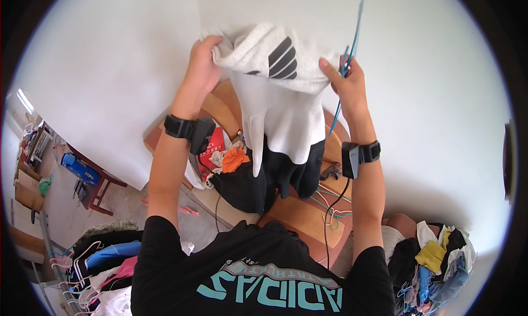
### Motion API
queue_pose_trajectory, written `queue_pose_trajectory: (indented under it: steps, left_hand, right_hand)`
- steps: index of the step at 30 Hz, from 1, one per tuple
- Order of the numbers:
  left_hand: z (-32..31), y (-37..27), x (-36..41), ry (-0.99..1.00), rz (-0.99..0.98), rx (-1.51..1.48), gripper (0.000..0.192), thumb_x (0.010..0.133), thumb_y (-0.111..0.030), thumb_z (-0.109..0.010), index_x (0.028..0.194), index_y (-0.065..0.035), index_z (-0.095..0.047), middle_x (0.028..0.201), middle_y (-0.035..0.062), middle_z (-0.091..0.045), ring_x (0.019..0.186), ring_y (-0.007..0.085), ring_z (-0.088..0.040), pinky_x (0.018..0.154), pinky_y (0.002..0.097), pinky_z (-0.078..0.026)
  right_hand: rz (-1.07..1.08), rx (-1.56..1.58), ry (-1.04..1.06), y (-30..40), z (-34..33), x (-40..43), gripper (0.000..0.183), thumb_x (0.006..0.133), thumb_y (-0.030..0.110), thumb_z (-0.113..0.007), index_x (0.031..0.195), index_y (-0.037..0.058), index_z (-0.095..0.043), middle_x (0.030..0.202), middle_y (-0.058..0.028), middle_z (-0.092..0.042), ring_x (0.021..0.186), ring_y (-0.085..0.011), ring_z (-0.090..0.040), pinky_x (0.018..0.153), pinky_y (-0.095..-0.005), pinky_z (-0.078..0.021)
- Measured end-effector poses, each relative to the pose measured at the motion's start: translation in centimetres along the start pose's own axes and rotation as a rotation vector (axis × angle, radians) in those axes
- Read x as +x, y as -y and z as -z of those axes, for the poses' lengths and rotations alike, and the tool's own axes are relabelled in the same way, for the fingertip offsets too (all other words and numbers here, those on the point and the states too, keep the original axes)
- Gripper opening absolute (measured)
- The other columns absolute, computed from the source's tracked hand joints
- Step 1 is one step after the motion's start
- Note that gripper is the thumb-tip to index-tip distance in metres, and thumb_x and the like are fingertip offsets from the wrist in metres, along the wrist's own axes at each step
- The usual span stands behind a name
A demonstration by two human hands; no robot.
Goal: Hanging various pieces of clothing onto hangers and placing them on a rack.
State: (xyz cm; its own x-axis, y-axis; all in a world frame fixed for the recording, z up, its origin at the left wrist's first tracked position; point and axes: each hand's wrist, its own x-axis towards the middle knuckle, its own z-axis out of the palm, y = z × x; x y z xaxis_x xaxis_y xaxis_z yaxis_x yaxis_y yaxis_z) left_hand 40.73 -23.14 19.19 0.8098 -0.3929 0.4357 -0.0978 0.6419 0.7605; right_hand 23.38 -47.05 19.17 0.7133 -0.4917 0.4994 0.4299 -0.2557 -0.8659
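Both my hands hold up a light grey, white and black top in front of me, with a dark striped logo on its grey upper part. At the left end, my left hand pinches the bunched grey fabric. My right hand grips the other end, thumb on the cloth. A thin blue clothes hanger, seen nearly edge-on, is also in my right hand. The white middle and black lower part hang down loosely over a brown sofa.
An orange cloth, a red and white bag and several loose hangers lie on the sofa. Hung clothes line the lower left; a clothes pile is at right. A dark red stool stands left.
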Motion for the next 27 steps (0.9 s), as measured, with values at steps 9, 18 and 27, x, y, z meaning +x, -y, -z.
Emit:
queue_pose_trajectory:
  steps: [9, 18, 27]
  left_hand:
    - [-1.4, 3.6, 1.0, 0.079, 0.134, -0.128, 0.031, 0.091, -0.026, -0.060, 0.109, -0.0005, -0.061, 0.104, 0.0127, -0.067, 0.095, 0.0236, -0.067, 0.084, 0.0339, -0.055]
    - [-5.8, -0.5, 1.3, 0.161, 0.320, 0.683, 0.034, 0.079, -0.021, -0.057, 0.096, 0.0083, -0.059, 0.085, 0.0133, -0.062, 0.081, 0.0189, -0.062, 0.071, 0.0321, -0.051]
    - [-2.5, -1.3, 0.3, 0.785, 0.212, 1.958, 0.028, 0.077, -0.025, -0.069, 0.092, -0.0013, -0.068, 0.089, 0.0209, -0.067, 0.082, 0.0342, -0.066, 0.071, 0.0410, -0.053]
  right_hand:
    - [0.020, -0.368, 0.108, -3.9, 0.5, -7.5, 0.043, 0.081, 0.030, -0.080, 0.079, 0.0059, -0.044, 0.066, 0.0025, -0.036, 0.063, -0.0087, -0.033, 0.056, -0.0264, -0.0331]
    - [-0.120, -0.161, 0.175, -2.7, 5.5, -11.8, 0.045, 0.105, 0.033, -0.042, 0.075, 0.0043, -0.057, 0.055, 0.0064, -0.036, 0.051, -0.0030, -0.031, 0.047, -0.0226, -0.0240]
    - [-0.401, -0.098, 0.484, -4.3, 8.9, -16.5, 0.035, 0.103, 0.028, -0.045, 0.091, 0.0017, -0.066, 0.064, 0.0044, -0.044, 0.059, -0.0045, -0.039, 0.054, -0.0228, -0.0316]
